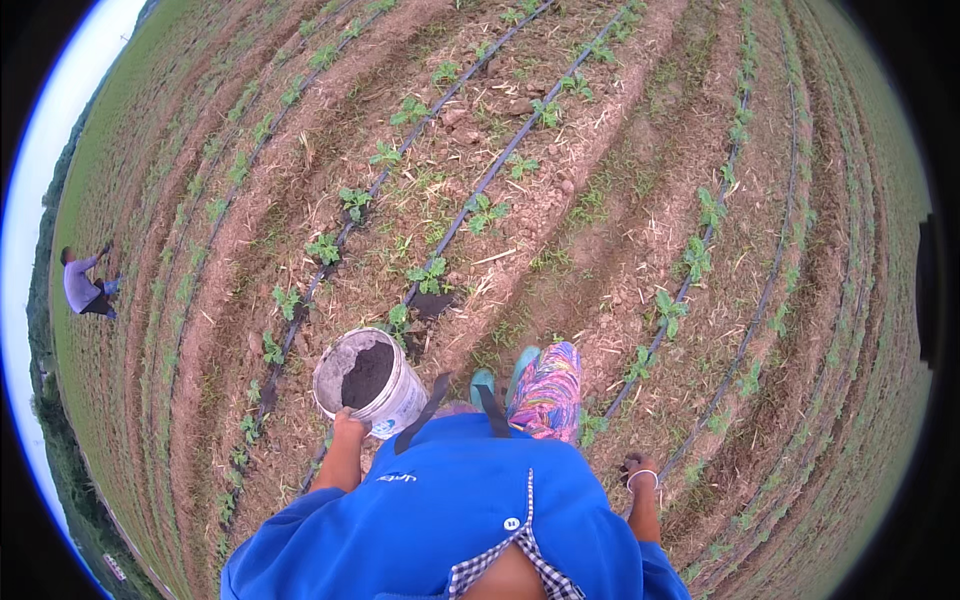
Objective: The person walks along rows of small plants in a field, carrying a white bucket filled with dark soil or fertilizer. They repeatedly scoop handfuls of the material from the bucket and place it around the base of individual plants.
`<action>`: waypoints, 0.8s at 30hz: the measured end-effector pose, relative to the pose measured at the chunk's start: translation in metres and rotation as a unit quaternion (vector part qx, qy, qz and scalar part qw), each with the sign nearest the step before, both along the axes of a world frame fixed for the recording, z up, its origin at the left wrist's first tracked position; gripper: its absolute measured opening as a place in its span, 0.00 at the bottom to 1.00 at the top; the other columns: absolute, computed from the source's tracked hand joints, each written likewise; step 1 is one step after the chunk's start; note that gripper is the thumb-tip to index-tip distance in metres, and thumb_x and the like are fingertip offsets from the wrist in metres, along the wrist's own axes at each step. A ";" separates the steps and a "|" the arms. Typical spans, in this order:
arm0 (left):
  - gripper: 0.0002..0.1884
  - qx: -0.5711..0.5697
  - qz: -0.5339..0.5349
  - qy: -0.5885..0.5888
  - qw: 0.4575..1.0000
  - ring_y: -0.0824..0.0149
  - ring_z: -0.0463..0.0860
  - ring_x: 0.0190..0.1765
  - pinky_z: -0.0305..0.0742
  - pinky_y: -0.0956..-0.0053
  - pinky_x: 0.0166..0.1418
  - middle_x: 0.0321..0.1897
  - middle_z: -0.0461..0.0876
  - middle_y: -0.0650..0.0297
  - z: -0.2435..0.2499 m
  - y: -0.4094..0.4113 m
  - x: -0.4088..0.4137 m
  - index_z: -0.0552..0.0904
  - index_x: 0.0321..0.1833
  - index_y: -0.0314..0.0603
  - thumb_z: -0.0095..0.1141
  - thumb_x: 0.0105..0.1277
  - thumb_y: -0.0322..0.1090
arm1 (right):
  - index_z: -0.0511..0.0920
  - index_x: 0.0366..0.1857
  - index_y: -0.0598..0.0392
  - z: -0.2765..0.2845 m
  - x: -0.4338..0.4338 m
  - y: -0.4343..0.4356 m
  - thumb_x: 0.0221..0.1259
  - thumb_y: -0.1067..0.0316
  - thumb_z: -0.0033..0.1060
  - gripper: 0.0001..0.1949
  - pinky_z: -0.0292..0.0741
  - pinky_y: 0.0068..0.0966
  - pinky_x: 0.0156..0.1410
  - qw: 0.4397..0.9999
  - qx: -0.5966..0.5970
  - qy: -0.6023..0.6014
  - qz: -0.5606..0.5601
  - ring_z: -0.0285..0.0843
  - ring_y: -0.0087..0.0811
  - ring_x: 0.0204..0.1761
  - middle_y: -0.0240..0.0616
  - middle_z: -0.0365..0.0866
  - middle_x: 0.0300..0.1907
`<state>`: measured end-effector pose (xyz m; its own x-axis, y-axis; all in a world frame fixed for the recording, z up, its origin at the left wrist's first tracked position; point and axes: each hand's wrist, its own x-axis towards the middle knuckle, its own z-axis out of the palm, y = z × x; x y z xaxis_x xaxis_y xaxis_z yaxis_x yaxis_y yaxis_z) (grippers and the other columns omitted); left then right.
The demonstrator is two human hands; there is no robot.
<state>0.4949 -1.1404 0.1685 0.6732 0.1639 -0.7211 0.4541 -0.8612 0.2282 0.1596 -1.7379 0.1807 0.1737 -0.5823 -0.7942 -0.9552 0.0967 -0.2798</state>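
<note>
My left hand [351, 429] grips the near rim of a white plastic bucket [397, 401], tilted to the left at my left side. Dark, fine soil-like material [368, 375] lies inside it, and its inner wall is smeared grey. My right hand [638, 466] hangs low at my right side with a white band at the wrist. Its fingers look curled and darkened; whether they hold anything is hidden. Just beyond the bucket, a dark patch of the same look [433, 304] lies at the base of a leafy seedling [427, 277].
Black drip irrigation hoses [495, 166] run along the raised soil beds, with seedlings [324, 248] beside them. My teal boots [484, 381] stand in a weedy furrow [574, 262]. Another person [81, 283] bends over the rows at far left.
</note>
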 end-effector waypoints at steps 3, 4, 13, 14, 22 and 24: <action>0.15 -0.286 0.731 -0.030 0.619 0.61 0.77 0.49 0.73 0.62 0.58 0.51 0.81 0.59 -0.067 -0.017 0.064 0.77 0.49 0.38 0.53 0.60 0.35 | 0.80 0.45 0.61 -0.028 0.032 -0.058 0.61 0.73 0.55 0.11 0.74 0.32 0.20 1.000 0.001 -0.004 -0.014 0.79 0.37 0.18 0.47 0.84 0.27; 0.15 -0.343 0.694 -0.091 0.626 0.60 0.77 0.51 0.72 0.59 0.60 0.52 0.81 0.59 -0.063 0.091 0.110 0.77 0.49 0.38 0.53 0.59 0.34 | 0.80 0.45 0.61 -0.076 0.081 -0.036 0.61 0.74 0.55 0.10 0.74 0.32 0.20 0.996 0.068 -0.050 -0.010 0.80 0.37 0.18 0.48 0.84 0.27; 0.16 -0.241 0.742 -0.019 0.625 0.55 0.81 0.51 0.71 0.48 0.61 0.52 0.81 0.55 0.035 -0.158 0.364 0.77 0.46 0.35 0.52 0.52 0.25 | 0.79 0.46 0.61 -0.086 0.155 -0.210 0.62 0.73 0.56 0.10 0.71 0.33 0.19 0.990 0.107 0.044 -0.082 0.78 0.36 0.17 0.45 0.84 0.27; 0.17 -0.250 0.744 -0.048 0.617 0.54 0.80 0.52 0.70 0.46 0.60 0.54 0.80 0.55 0.056 -0.204 0.386 0.77 0.47 0.35 0.50 0.52 0.25 | 0.79 0.46 0.61 -0.075 0.177 -0.234 0.63 0.73 0.56 0.10 0.69 0.30 0.18 0.995 0.078 0.016 -0.063 0.76 0.34 0.16 0.44 0.84 0.27; 0.06 -0.329 0.712 -0.076 0.616 0.56 0.83 0.43 0.76 0.44 0.54 0.41 0.84 0.58 0.046 -0.257 0.564 0.79 0.36 0.41 0.51 0.57 0.28 | 0.77 0.46 0.60 -0.061 0.331 -0.319 0.65 0.73 0.53 0.09 0.68 0.26 0.16 0.993 0.023 -0.093 -0.074 0.72 0.29 0.12 0.42 0.83 0.26; 0.08 -0.351 0.680 -0.094 0.637 0.55 0.82 0.44 0.77 0.46 0.54 0.43 0.83 0.57 0.028 -0.247 0.597 0.78 0.39 0.40 0.51 0.56 0.26 | 0.77 0.44 0.60 -0.055 0.343 -0.310 0.65 0.73 0.53 0.08 0.67 0.27 0.15 0.993 0.052 -0.060 -0.086 0.71 0.29 0.12 0.42 0.82 0.26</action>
<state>1.0921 -1.3879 0.1965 0.3382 0.3694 -0.8655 0.5794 0.6430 0.5008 0.5022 -2.0479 0.1254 0.1763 -0.5276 -0.8310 -0.8824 0.2895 -0.3710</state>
